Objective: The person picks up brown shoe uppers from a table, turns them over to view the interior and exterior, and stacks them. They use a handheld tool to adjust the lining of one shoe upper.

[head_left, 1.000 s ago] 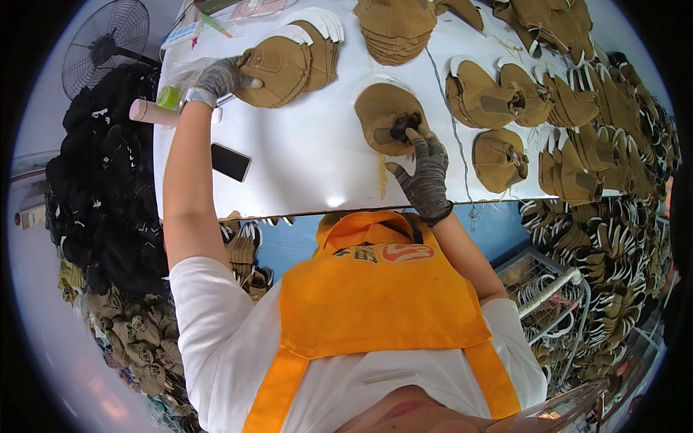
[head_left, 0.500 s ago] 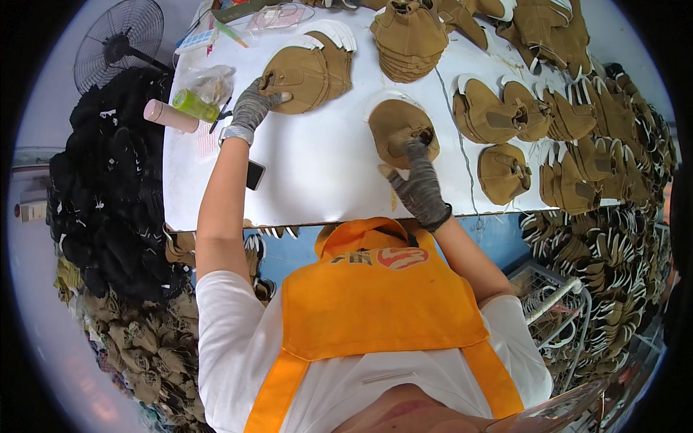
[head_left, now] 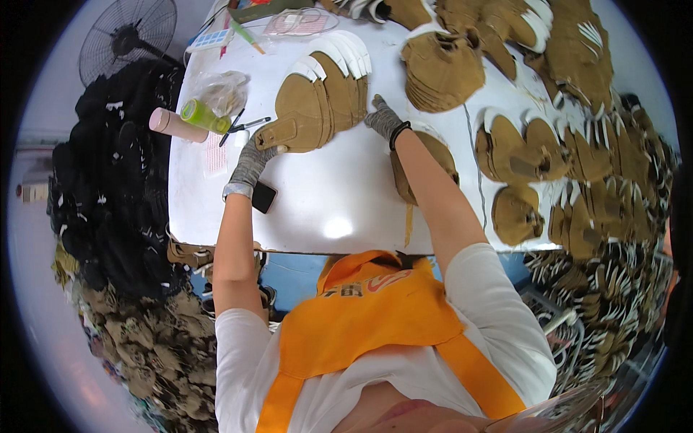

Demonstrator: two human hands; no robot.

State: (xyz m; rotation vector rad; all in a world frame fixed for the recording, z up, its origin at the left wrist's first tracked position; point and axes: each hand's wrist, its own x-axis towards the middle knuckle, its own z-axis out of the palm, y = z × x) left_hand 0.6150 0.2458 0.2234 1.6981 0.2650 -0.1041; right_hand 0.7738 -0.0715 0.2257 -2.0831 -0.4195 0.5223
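Note:
A fanned stack of brown fabric shoe uppers with white edge pieces [head_left: 317,101] lies on the white table, left of the middle. My left hand [head_left: 250,164], in a grey knit glove, is closed on the lower left end of the stack, thumb at its near edge. My right hand [head_left: 384,121], gloved too, reaches to the stack's right side with fingers stretched out and nothing seen in them. Beneath my right forearm lies a single brown shoe upper [head_left: 439,157], partly covered by the arm.
More stacked brown uppers [head_left: 442,72] stand at the back, with rows of uppers [head_left: 514,148] on the right. A phone [head_left: 264,196], a pink bottle [head_left: 177,124], a green bottle [head_left: 204,115] and a pen [head_left: 249,124] lie left. Dark piled pieces [head_left: 115,180] and a fan [head_left: 130,40] stand beyond the table.
My right hand has let go of the single upper and moved across to the stack's right side. My left hand stays at the stack's left end. The view has shifted.

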